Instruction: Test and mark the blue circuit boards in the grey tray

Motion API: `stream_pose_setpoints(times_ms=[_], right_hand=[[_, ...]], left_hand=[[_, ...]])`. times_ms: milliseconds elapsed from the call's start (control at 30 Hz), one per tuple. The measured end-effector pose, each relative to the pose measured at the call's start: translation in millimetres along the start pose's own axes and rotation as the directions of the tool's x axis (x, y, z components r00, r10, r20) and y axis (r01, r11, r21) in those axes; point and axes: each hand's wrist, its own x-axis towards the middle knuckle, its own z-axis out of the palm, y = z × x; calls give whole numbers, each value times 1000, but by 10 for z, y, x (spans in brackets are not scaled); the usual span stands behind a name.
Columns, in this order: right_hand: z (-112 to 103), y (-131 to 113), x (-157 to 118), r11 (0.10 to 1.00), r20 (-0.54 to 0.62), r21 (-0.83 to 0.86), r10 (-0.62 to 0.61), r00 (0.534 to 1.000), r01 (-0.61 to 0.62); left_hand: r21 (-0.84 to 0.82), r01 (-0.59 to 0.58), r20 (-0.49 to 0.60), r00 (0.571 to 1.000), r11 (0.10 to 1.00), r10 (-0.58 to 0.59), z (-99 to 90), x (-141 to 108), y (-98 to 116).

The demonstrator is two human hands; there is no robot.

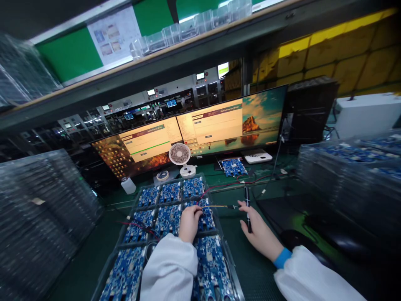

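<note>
My left hand [189, 222] is over the tray of circuit boards, its thumb and fingers pinched on a thin cable [216, 206] with yellow and dark wires. The cable runs to the right and ends in a small dark connector [232, 207], just short of my right fingertips. Between the fingers of my right hand [258, 233] is a black pen [247, 194], held nearly upright beside the tray. Below my left hand, blue circuit boards [168, 219] lie in the compartments of a clear plastic tray [230, 261]. My left sleeve covers some of them.
Two monitors [216, 125] stand behind a small white fan [179, 154]. A loose blue board [234, 167] lies at the back. Stacked trays [40, 209] rise at left, and trays of boards [338, 179] at right. A dark mouse [300, 242] sits by my right arm.
</note>
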Motion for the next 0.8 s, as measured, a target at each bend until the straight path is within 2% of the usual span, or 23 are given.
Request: stream_pose_setpoints(times_ms=[433, 667, 800], right_hand=[[12, 20, -14, 1000, 30, 7, 15, 999, -15], [41, 78, -44, 995, 110, 15, 96, 989, -98], [52, 90, -51, 986, 190, 9, 164, 968, -169]], left_hand=[[125, 30, 19, 999, 992, -33, 32, -1, -16], [141, 36, 61, 997, 989, -45, 32, 10, 31], [135, 32, 87, 995, 990, -44, 42, 9, 23]])
